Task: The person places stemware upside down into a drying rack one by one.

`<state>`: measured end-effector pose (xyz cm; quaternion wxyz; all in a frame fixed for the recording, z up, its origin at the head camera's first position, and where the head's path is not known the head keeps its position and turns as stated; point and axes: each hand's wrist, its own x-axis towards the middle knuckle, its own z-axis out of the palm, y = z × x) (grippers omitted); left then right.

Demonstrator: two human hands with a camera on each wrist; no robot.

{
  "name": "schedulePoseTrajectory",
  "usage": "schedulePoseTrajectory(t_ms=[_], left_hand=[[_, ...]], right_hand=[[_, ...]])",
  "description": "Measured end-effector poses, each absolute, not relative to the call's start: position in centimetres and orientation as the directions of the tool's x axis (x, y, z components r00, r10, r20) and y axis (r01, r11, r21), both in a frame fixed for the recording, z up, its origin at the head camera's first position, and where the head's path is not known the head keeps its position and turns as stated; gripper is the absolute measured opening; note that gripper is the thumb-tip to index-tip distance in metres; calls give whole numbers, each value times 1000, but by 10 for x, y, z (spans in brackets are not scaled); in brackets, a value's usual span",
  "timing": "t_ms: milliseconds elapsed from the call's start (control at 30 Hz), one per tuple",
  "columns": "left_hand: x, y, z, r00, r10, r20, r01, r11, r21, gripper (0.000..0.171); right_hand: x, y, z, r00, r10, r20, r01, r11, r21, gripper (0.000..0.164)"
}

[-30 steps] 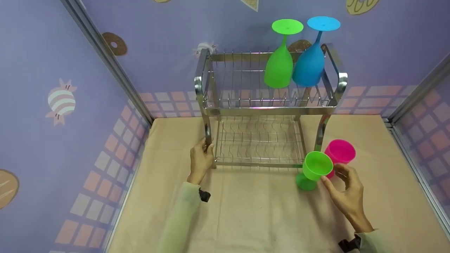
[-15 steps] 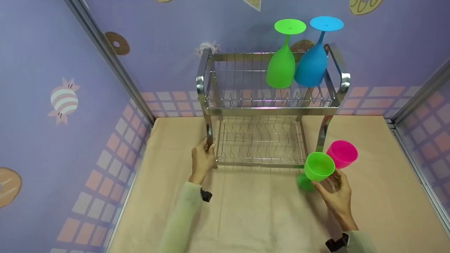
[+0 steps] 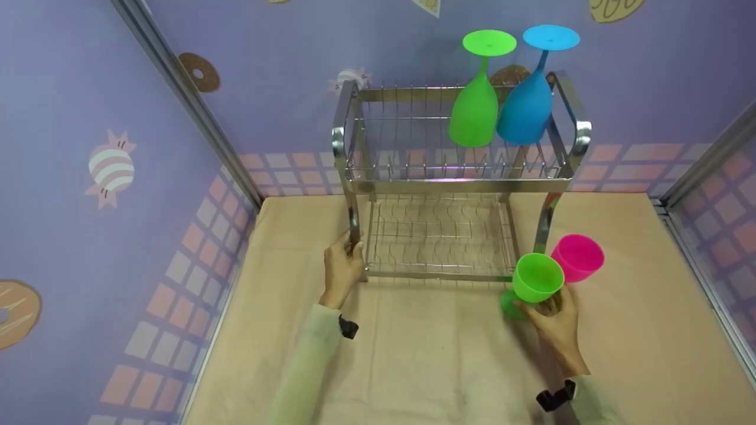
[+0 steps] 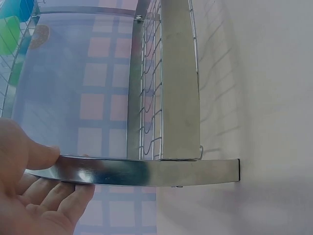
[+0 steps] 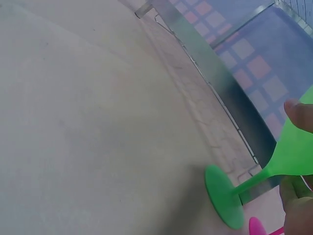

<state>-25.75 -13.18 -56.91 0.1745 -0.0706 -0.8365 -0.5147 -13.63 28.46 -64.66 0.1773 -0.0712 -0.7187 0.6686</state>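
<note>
My left hand [image 3: 342, 270] grips the front left leg of a two-tier metal dish rack [image 3: 455, 187]. Thumb on one side and fingers on the other show around that leg [image 4: 112, 171] in the left wrist view. At the rack's front right corner, a green plastic goblet [image 3: 537, 277] stands upright on the cloth. My right hand [image 3: 558, 327] holds it by the lower bowl, thumb and fingers on opposite sides; part of its stem is hidden. Just behind, a pink goblet [image 3: 579, 258] stands upright. Upside down on the top tier are another green goblet [image 3: 474, 115] and a blue goblet [image 3: 524, 115].
The rack's lower wire shelf [image 3: 437, 236] sits just above the beige cloth [image 3: 413, 354]. Patterned purple walls [image 3: 283, 88] enclose the back and sides, with metal rails [image 3: 195, 106] at the corners.
My right hand has moved left from the green goblet's right side to below its bowl, closing around it. The left hand keeps its hold on the rack; the view has shifted slightly.
</note>
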Motion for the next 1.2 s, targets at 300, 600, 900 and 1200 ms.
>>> schedulePoseTrajectory(t_ms=[300, 600, 900, 1200], left_hand=[[-259, -131, -570, -920, -60, 387, 315, 471, 824, 23], [-258, -131, -570, -929, -62, 365, 297, 463, 835, 24], [-255, -139, -566, -940, -5, 340, 305, 431, 849, 37], [-241, -154, -558, -961, 6, 275, 249, 446, 860, 51]], right_hand=[[-141, 284, -646, -914, 366, 173, -162, 59, -985, 88], [-137, 283, -636, -922, 348, 166, -163, 38, -986, 88], [-124, 285, -616, -918, 317, 238, -224, 82, -971, 87], [-114, 292, -590, -872, 231, 432, -395, 190, -899, 89]])
